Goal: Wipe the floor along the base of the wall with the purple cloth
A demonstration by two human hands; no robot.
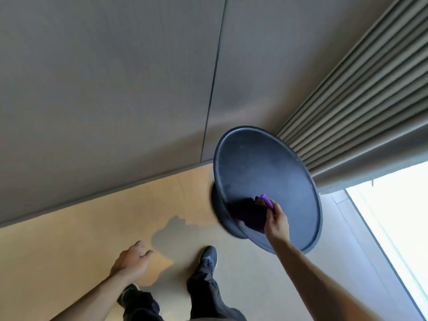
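Cloth in hand, the wiping has yet to reach the floor: from my remote seat I see the right hand point(276, 222) pinching the purple cloth point(252, 215) over the near edge of a round dark side table point(266, 172), the fabric bunched and draped on the tabletop. The left hand point(132, 259) hangs loose and empty, fingers slack, above the wooden floor point(92, 228). The person stands upright, dark shoes point(208, 257) planted a little back from the skirting line where the grey wall point(104, 89) meets the boards (a pleated curtain point(361, 112) and bright window fill the right). I judge this the fetching step, with none of the strip along the wall's base wiped so far as I can tell. Next, as I read it, the cloth must come off the table and down to floor level, which calls for a crouch and a reach toward the wall's foot.
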